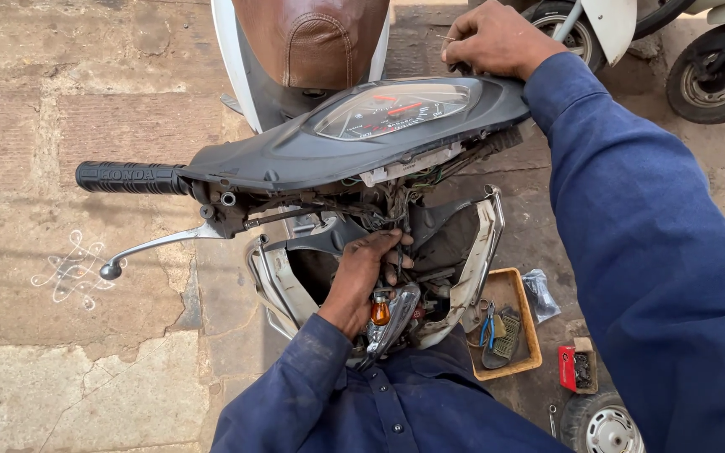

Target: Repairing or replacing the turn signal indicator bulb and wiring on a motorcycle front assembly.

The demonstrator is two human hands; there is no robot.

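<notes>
Left hand (368, 267): fingers closed among wiring (388, 210) beneath handlebar cover (354, 138). Right hand (492, 40): clenched on cover's far end. Risk: tugged wires snapping loose.

Left hand (362, 273) among scooter wiring (388, 210) (headlight housing open), right hand (497, 38) on handlebar (312, 155)

A wooden tray (524, 289) holding blue pliers (487, 327) beside a red box (567, 367).

— Left hand (362, 273)?
— Arm bent in from below, blue sleeve to the wrist, hand palm-down, fingers curled inward, tips hidden.
— Right hand (497, 40)?
— Arm stretched forward, sleeved, hand knuckles-up, fingers clenched in a closed grip.
</notes>
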